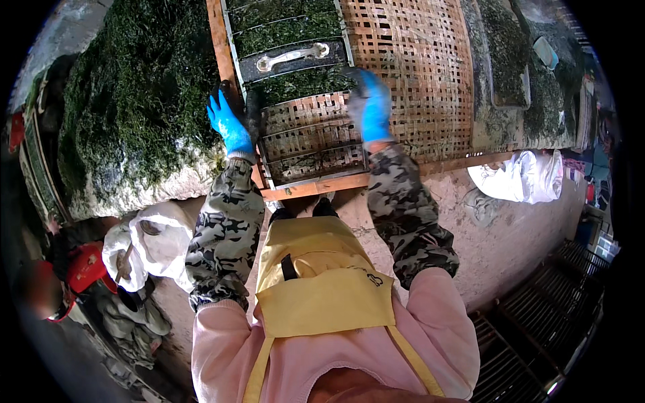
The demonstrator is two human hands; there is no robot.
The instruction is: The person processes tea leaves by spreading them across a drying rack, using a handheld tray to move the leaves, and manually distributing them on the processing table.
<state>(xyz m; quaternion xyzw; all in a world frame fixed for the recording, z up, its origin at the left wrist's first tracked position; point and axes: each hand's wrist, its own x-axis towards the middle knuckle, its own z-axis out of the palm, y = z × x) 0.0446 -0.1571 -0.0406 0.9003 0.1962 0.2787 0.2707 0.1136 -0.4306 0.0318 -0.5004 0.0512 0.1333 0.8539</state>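
Note:
A long metal frame [267, 151] with crossbars lies on a woven slatted mat. Dark green seaweed [282, 33] fills its farther compartments, while the nearest ones show bare weave. Across the frame rests a dark board with a pale handle [293, 56]. My left hand [231, 124], in a blue glove with a dark palm, grips the frame's left rail, fingers outside and thumb inside. My right hand [373, 107], gloved alike, is at the right rail beside the nearer seaweed. Motion smears its fingers, so their hold is unclear.
A big heap of seaweed [148, 87] lies at the left. The woven mat [416, 80] extends right inside a wooden border [322, 186]. Farther right is a seaweed-strewn surface with a tray [510, 101]. White sacks [524, 178] sit below both sides; a person in red [87, 265] is at lower left.

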